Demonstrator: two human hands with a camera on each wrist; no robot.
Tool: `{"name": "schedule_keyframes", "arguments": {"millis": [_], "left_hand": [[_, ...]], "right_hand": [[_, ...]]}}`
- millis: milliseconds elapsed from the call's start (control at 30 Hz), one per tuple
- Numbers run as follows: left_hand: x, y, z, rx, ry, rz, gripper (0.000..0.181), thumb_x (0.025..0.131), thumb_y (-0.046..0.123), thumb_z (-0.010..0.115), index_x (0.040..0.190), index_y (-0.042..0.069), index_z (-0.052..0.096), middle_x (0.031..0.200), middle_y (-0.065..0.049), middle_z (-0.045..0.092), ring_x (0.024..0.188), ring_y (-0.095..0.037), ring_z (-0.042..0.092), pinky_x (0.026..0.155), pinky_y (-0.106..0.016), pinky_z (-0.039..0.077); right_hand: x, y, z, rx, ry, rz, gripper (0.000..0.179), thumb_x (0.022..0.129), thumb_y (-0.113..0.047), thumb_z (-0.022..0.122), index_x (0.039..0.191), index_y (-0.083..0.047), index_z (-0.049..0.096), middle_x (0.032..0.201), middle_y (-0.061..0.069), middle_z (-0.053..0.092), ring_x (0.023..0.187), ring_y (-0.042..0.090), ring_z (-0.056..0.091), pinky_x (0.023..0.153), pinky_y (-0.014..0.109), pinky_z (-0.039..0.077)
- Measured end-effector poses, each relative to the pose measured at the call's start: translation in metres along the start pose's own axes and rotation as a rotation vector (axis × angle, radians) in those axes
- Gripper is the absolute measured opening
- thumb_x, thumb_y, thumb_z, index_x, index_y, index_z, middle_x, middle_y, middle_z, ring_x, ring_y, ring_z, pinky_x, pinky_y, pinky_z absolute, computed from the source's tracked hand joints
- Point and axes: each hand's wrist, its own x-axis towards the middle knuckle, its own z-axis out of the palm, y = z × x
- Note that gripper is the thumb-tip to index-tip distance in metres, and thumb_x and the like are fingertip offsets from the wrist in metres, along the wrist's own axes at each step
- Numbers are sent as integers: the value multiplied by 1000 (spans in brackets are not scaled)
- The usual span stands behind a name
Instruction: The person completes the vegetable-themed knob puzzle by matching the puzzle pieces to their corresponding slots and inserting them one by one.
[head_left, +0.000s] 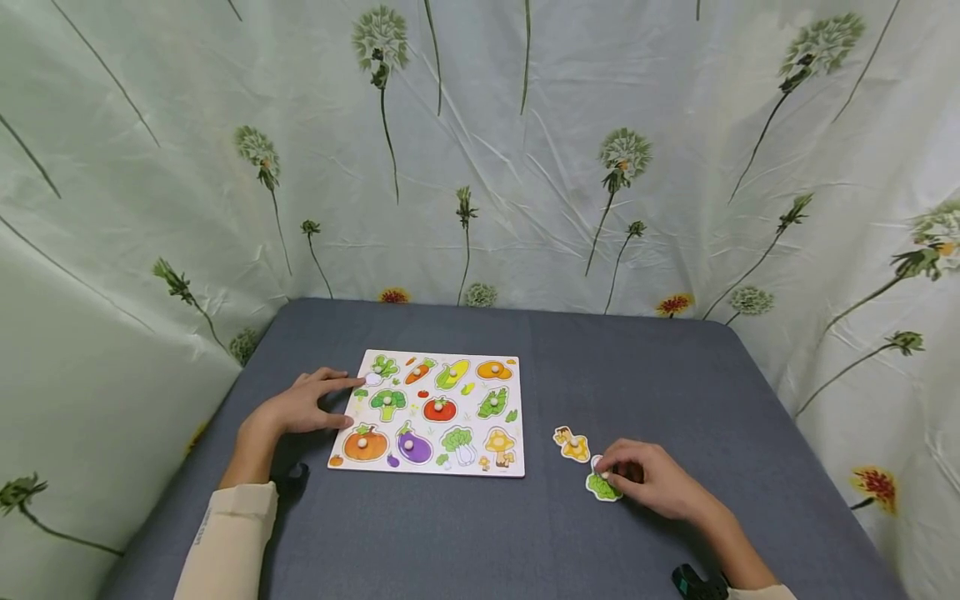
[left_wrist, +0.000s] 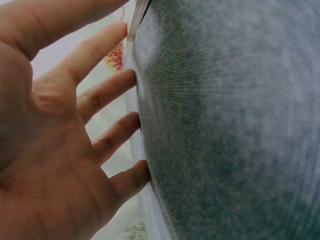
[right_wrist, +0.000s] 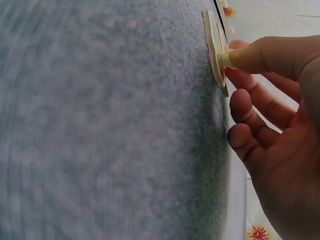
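My right hand (head_left: 656, 479) pinches the small knob (right_wrist: 224, 58) of a green-leafed vegetable puzzle piece (head_left: 602, 487) between thumb and fingers. In the right wrist view the piece is seen edge-on, close over the grey cloth. Just beyond it lies a yellow mushroom puzzle piece (head_left: 574, 447) with its own knob. My left hand (head_left: 303, 404) touches the left edge of a white vegetable puzzle board (head_left: 435, 472), thumb and fingers spread. The board's leafy vegetable spot (head_left: 459, 446) and mushroom spot (head_left: 498, 444) show printed pictures without knobs.
Knobbed pieces sit in the board, among them a pumpkin (head_left: 365, 444), an eggplant (head_left: 415, 446) and a tomato (head_left: 439, 410). Grey cloth (head_left: 622, 375) covers the table. A flower-patterned curtain (head_left: 525, 167) hangs behind and at the sides.
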Motion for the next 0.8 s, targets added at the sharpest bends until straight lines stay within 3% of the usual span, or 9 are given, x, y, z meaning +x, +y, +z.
{"name": "schedule_keyframes", "arguments": {"millis": [167, 600, 800], "left_hand": [[0, 0, 0, 7, 3, 5, 81, 84, 50, 79, 152, 16, 52, 152, -27, 43, 131, -50, 40, 101, -73, 37], [1, -1, 1, 5, 6, 3, 81, 84, 50, 79, 152, 16, 52, 152, -26, 42, 132, -51, 39, 101, -73, 36], [1, -3, 1, 8, 11, 11, 81, 84, 50, 79, 152, 15, 53, 152, -27, 43, 132, -51, 39, 101, -73, 36]], "right_hand": [[-1, -1, 0, 1, -7, -19, 22, 93, 1, 71, 106, -16, 77, 99, 1, 72, 67, 0, 52, 57, 21, 46], [-1, -4, 0, -35, -28, 26, 20, 95, -4, 71, 108, -19, 76, 97, -8, 69, 72, -1, 54, 60, 21, 47], [3, -10, -2, -56, -9, 103, 11, 97, -21, 72, 107, -23, 76, 92, -12, 68, 72, 1, 56, 62, 23, 48]]}}
